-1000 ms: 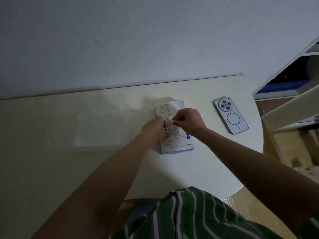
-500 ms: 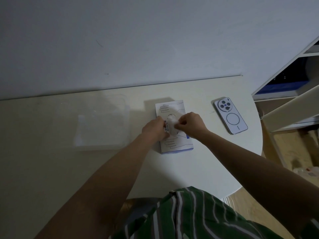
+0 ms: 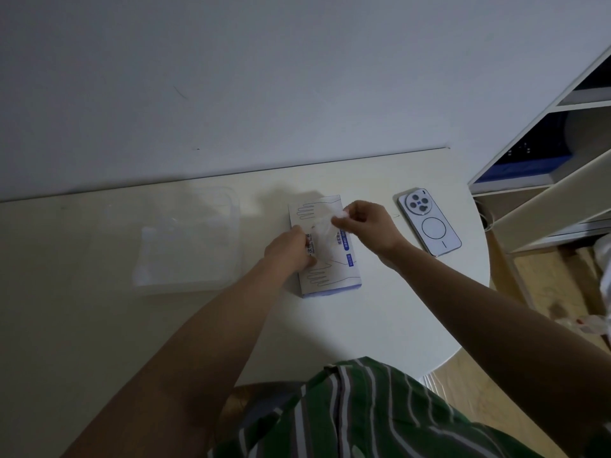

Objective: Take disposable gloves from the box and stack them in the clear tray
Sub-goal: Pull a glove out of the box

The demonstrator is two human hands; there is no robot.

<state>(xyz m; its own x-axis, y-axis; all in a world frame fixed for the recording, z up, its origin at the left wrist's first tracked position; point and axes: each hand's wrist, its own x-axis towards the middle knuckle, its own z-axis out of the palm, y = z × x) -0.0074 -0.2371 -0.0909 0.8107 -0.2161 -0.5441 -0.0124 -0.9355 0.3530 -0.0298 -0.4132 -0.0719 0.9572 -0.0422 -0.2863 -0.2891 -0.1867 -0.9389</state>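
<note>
Clear tray (image 3: pixel 236 233) sat at the table's (image 3: pixel 380 325) left, well apart from the box (image 3: pixel 330 276); contents too faint to tell. My left hand (image 3: pixel 287 249) lay on the box's left side, fingers bent down by the slot. Couldn't tell if they gripped anything or just pressed. The glove (image 3: pixel 325 226) was partway out, stretched up to my right hand (image 3: pixel 367 223), pinched btwn thumb & fingertips. Best way, I reckoned: box pinned flat, pull slow & straight so only one came free. Phone (image 3: pixel 428 223) lay further right.
</note>
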